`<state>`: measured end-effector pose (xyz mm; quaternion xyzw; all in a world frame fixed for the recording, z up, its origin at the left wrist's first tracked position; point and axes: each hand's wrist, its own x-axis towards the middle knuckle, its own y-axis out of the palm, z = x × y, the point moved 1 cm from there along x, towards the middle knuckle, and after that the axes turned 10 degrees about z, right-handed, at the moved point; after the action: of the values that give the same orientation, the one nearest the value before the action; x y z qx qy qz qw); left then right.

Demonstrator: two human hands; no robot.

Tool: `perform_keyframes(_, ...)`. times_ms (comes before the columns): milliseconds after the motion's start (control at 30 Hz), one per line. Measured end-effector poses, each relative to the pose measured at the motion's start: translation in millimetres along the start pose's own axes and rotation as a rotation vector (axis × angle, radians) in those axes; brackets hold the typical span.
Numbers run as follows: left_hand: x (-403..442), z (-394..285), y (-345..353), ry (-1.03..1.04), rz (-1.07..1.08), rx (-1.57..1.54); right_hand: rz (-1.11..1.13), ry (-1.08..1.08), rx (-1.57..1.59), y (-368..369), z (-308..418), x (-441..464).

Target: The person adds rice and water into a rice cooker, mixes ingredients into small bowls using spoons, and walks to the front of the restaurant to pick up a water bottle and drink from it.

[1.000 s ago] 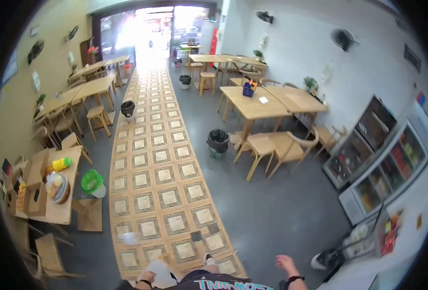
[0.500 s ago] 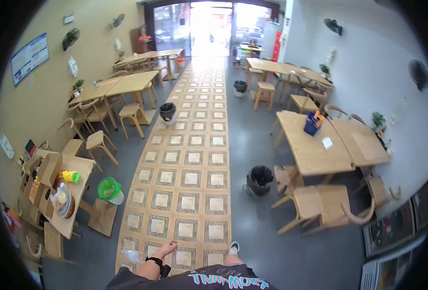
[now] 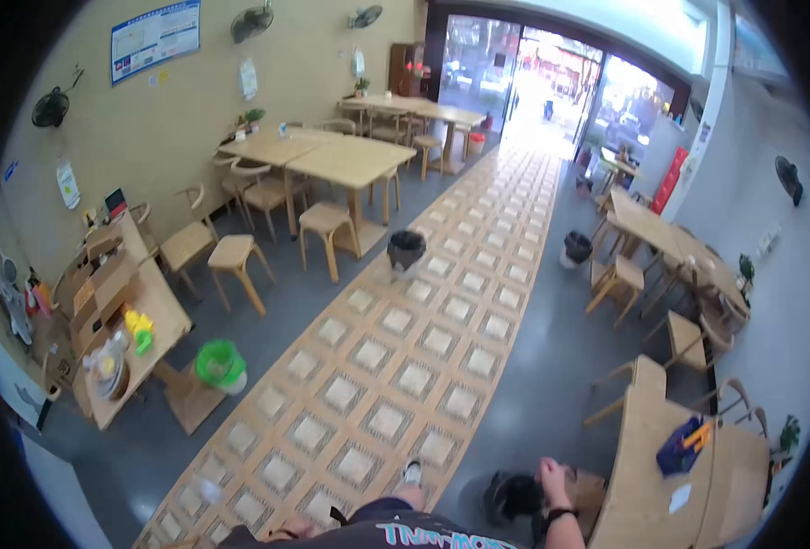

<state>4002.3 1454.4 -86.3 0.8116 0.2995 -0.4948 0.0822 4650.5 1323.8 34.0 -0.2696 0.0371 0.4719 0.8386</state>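
Observation:
My right hand (image 3: 552, 479), with a black band at the wrist, hangs at the lower right. Its fingers look loosely curled, and I make out nothing in them. It overlaps a black-lined bin (image 3: 511, 497) on the floor beside a wooden table (image 3: 638, 467); whether they touch I cannot tell. My left hand (image 3: 290, 529) shows only in part at the bottom edge, near my dark shirt, with its fingers blurred and hidden. A whitish, see-through bag-like thing (image 3: 209, 490) appears over the tiled walkway, left of that hand.
A green-lined bin (image 3: 221, 364) stands by the left table (image 3: 171, 320), which carries cardboard boxes and a basket. Another black-lined bin (image 3: 407, 249) sits on the walkway. Stools (image 3: 236, 252) and tables flank both sides. A dark blue caddy (image 3: 684, 446) stands on the right table.
My view has turned left and tilted, and the scene has shifted. My right hand has come into view at the lower right. My left hand has dropped back towards the bottom edge.

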Motion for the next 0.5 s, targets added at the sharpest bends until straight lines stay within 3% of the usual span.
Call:
perform_keyframes(33,34.4,-45.1,-19.8,0.019,-0.042,0.03,-0.033,0.012,-0.018,-6.8,14.3,11.5)
perform_keyframes(67,67.9,-84.3,-27.1,0.029,-0.068,0.053,-0.012,0.222,0.236,-11.2,-19.3,38.9)
perform_keyframes(167,132.3,-172.8,-48.0,-0.018,-0.137,0.151,0.547,0.901,0.381,-33.3,-90.9,68.5)
perform_keyframes(200,151.1,-199.6,-68.2,-0.047,-0.173,0.201,0.559,0.979,0.321,-34.5,-96.3,84.8)
perform_keyframes(233,185.5,-264.2,-86.6,-0.011,-0.141,0.177,0.494,0.962,0.266,-38.8,-84.4,112.7)
perform_keyframes(267,168.1,-364.7,-95.6,0.244,-0.203,0.115,0.444,0.92,0.217,-42.3,-75.1,146.3)
perform_keyframes(300,217.5,-418.8,-109.1,0.22,-0.145,0.118,0.406,0.87,0.175,-47.3,-63.6,184.0)
perform_keyframes(400,340.3,-579.0,-134.9,0.412,-0.12,0.016,0.341,0.726,0.063,-72.6,-38.9,300.2)
perform_keyframes(500,386.5,-746.7,-142.9,0.417,-0.13,0.089,0.295,0.61,-0.083,-107.9,-31.1,417.0)
